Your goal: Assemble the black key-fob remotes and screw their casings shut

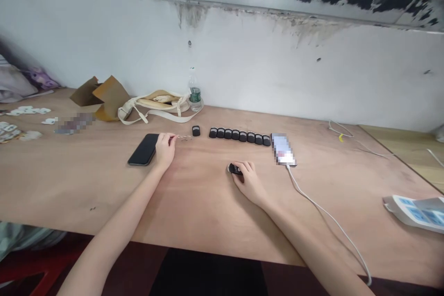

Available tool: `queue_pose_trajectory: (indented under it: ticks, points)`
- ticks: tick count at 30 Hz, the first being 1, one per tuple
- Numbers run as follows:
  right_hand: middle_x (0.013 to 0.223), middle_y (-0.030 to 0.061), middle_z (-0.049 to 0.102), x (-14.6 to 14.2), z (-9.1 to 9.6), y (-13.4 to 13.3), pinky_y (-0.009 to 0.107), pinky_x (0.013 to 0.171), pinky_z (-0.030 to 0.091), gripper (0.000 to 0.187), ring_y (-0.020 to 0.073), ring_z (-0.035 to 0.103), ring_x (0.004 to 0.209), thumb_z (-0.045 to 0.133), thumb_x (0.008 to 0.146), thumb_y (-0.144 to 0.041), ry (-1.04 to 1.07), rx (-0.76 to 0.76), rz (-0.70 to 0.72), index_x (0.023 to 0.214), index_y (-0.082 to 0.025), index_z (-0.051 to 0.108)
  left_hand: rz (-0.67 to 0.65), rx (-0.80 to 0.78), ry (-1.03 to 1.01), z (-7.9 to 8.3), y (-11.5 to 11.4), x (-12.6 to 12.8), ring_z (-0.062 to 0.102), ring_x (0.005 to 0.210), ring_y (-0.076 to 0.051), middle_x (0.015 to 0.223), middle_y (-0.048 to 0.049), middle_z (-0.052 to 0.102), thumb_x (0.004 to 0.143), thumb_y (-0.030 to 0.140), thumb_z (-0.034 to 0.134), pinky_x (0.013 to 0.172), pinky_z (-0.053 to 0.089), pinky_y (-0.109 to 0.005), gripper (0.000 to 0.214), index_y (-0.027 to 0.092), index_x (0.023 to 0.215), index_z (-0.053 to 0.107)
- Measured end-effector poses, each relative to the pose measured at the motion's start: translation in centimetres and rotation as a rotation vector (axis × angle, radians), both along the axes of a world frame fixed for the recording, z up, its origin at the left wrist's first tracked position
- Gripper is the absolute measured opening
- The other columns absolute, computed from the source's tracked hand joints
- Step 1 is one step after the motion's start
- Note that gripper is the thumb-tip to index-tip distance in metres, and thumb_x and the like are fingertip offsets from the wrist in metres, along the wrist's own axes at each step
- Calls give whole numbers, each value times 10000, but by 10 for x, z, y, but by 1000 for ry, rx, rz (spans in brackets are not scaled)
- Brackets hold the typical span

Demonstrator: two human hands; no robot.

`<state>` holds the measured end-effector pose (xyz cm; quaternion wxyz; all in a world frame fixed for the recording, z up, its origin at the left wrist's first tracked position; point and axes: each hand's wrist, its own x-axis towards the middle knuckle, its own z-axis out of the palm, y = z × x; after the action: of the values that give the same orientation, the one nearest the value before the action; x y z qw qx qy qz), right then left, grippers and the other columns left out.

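My left hand [166, 148] has its fingers pinched on a thin metallic rod-like tool [184, 137], too small to name more exactly. It lies across the table towards a small black fob-like device [196, 131]. Beside that hand, partly under it, rests a dark phone [141, 151]. My right hand [248, 179] is closed around another black fob-like device [235, 169], whose light end sticks out to the left. Beyond both hands, several similar black devices with grey tops form a row [239, 136] on the table.
A lit phone [281, 149] with a white cable [322, 210] lies right of the row. At the back stand a bottle [194, 93], a cream bag [157, 101] and brown paper [113, 97]. White pieces [29, 110] lie far left; a power strip [418, 212] sits at right.
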<state>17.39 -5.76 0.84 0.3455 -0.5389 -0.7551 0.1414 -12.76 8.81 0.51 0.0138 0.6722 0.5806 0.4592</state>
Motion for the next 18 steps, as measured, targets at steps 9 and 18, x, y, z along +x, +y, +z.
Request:
queue_pose_trajectory:
  ticks: [9,18]
  points:
    - [1111,86,572,1,-2,1,467,908,465,358,275,464,1072,470,853,-129,-17,-4,-8,1185,-252,524,-10,-23,9,-4,3,-3,549,777,-191,823,-53,544,888,282,491,771,442,-303,170,177,828,610]
    - [1097,93,578,0,-2,1,468,887,475,360,277,479,1061,464,854,-132,-21,-1,-9,1190,-244,529,-33,8,22,-6,5,-4,546,773,-191,807,-49,542,887,273,498,762,434,-299,168,169,831,617]
